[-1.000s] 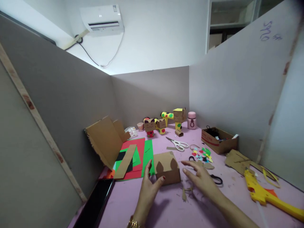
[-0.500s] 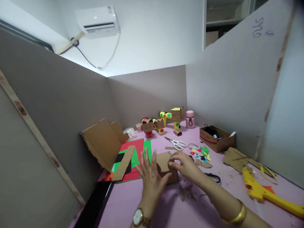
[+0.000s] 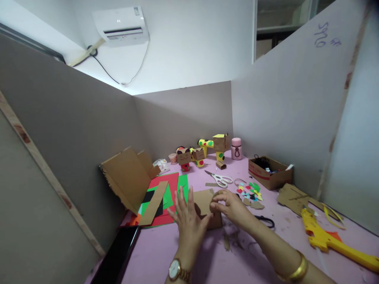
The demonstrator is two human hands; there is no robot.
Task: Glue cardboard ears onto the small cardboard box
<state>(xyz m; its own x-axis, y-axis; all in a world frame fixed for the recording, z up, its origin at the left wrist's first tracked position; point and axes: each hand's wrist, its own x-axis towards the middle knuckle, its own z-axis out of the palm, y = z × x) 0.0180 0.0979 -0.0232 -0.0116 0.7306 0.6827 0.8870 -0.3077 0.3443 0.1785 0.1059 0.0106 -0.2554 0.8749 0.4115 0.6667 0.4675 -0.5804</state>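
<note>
Pink table (image 3: 183,256), smooth, littered with brown shavings near six o'clock. Large torn cardboard sheet (image 3: 127,177) at nine o'clock, ragged along its lower edge, leaning on the partition above red and green paper sheets (image 3: 173,183). Yellow glue gun (image 3: 325,238) at four o'clock, hard plastic, nozzle toward centre. Open cardboard tray (image 3: 271,173) at two o'clock. Small cardboard box (image 3: 207,207) at centre, matte brown, folded, with darker ear-shaped cut-outs on its face. White-handled scissors (image 3: 220,179) at one o'clock; tiny coloured paper shapes (image 3: 250,191) just beside.

Left hand (image 3: 188,219) flat against the box's left side, fingers spread and apart, bracing rather than gripping. Right hand (image 3: 232,205) at the box's upper right corner, thumb and fingertips pinched together on the edge; whether a small piece sits between them cannot be told.

Likely risks: thin folded card buckling or sliding on the smooth table if the pinch presses harder than the left palm resists; a cut-out shifting crooked if any glue is still wet; a forearm sweeping scraps or the black scissors (image 3: 265,221) at three o'clock.
</note>
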